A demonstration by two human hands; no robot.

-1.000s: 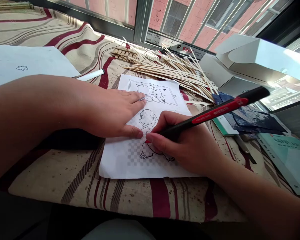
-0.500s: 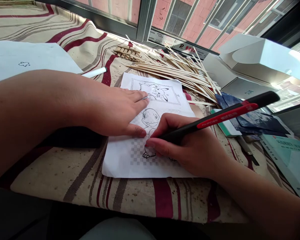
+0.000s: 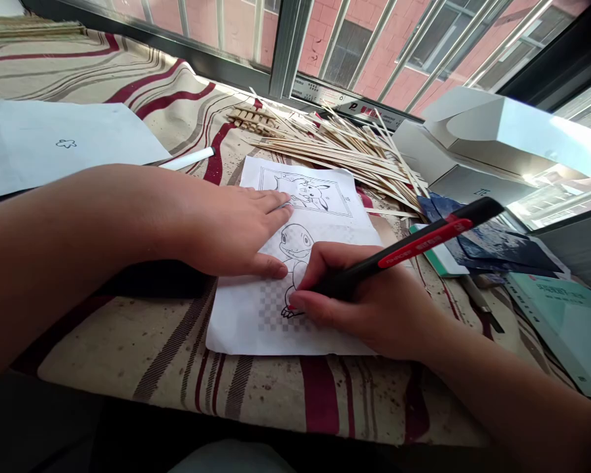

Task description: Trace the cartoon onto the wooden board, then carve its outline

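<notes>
The right hand (image 3: pixel 359 295) holds a slim black-and-red marker (image 3: pixel 414 253) in a narrow pen grip, its tip down at the lower cartoon on a white printed paper sheet (image 3: pixel 241 328). The left hand (image 3: pixel 231 230) lies flat on the sheet. Cream-and-maroon striped cloth (image 3: pixel 113 341) leaves open room past the sheet's near edge. Beyond its far edge lie thin wooden sticks (image 3: pixel 345 154), then a white cardboard box (image 3: pixel 473 144).

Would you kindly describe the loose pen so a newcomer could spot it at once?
On the striped tablecloth, find the sheet of cartoon outlines. Left of its far corner lies a slim white pen. Unlike the red-and-black marker in the right hand, it lies loose.
</notes>
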